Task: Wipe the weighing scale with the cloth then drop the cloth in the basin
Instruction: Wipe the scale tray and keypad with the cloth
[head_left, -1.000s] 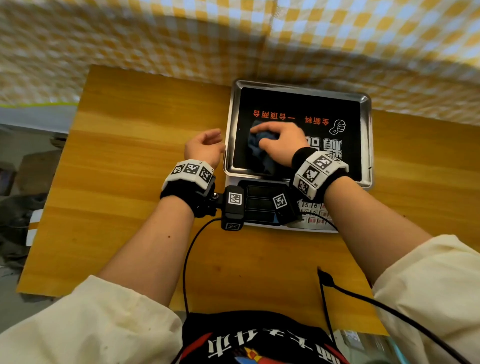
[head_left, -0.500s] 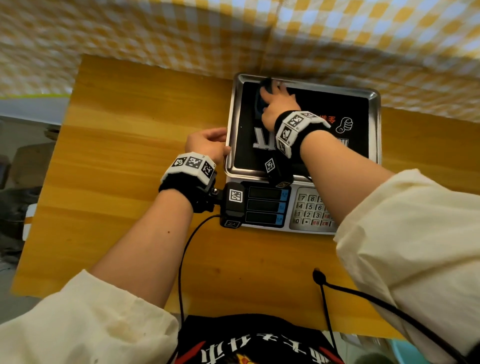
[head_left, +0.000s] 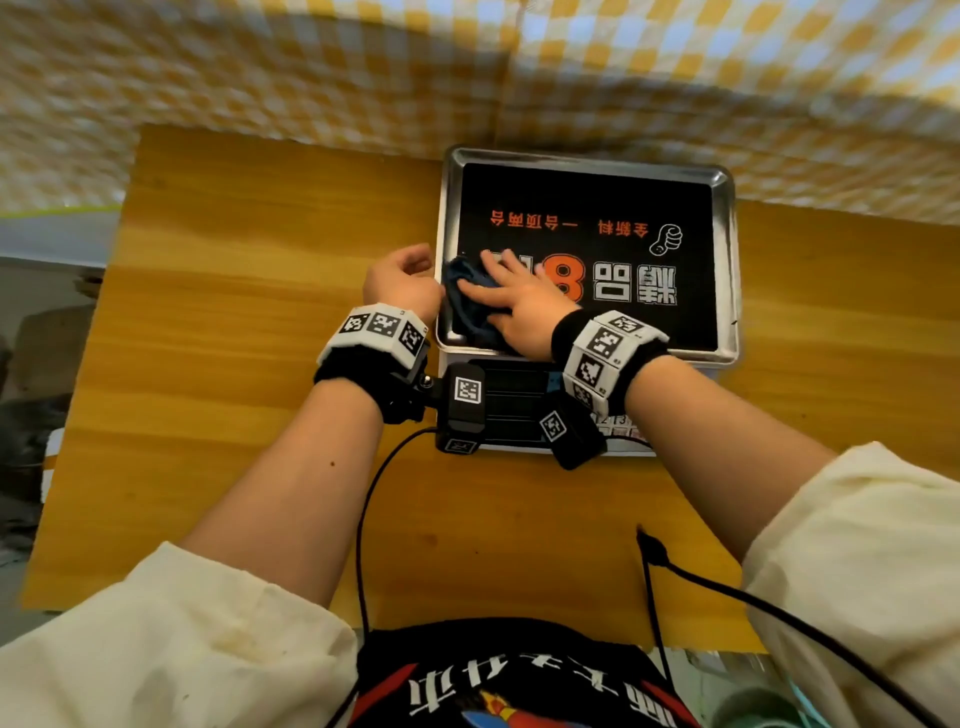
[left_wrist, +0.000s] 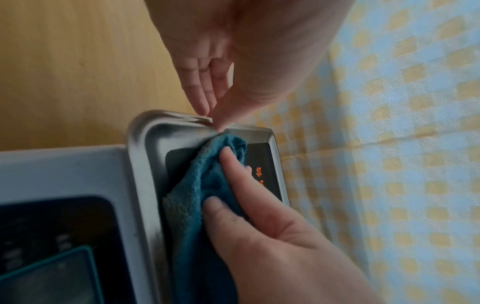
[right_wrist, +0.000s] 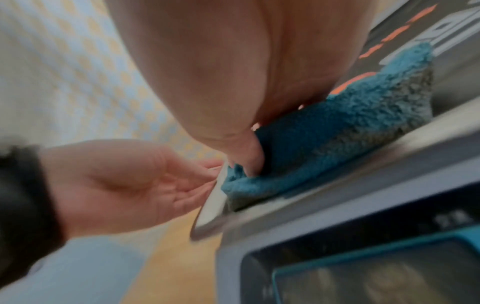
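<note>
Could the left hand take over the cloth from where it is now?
Probably yes. The left hand touches the scale tray's left rim, holding nothing, and the cloth lies just inside that rim under the right hand, with nothing between.

The blue cloth (head_left: 470, 304) lay bunched at the steel-trayed weighing scale (head_left: 727, 260)'s lower-left tray corner, mid-frame in the head view.

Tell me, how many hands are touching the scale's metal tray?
2. The right hand presses the blue cloth on the tray; the left hand rests against its left rim.
</note>
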